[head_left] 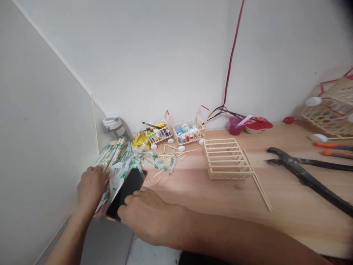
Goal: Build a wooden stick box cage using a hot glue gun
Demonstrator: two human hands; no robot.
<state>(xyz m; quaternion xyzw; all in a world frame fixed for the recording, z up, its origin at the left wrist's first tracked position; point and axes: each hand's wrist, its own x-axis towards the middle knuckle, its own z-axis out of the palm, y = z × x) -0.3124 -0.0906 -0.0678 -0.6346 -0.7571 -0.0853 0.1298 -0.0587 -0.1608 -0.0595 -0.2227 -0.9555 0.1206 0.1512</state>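
At the table's left end, my left hand (92, 184) closes around part of a pile of paper-wrapped chopsticks (111, 152), its fingertips partly hidden. My right hand (149, 213) reaches across from the right and curls its fingers over the edge of a dark smartphone (128, 189). The phone lies at a slant beside clear plastic packaging (120, 173). Torn green-and-white wrappers (154, 162) and short stick pieces (158, 173) are scattered beyond the phone. A box-shaped frame of glued sticks (224, 158) rests on the table to the right, with two long sticks (260, 189) alongside.
Two small stick carts (189, 132) with bottle-cap wheels stand by the wall, filled with caps. A lidded tub (116, 127) is in the left corner. Rightward are a pink cup (234, 125), a red-filled dish (257, 125), large black pliers (303, 171) and orange-handled tools (335, 151).
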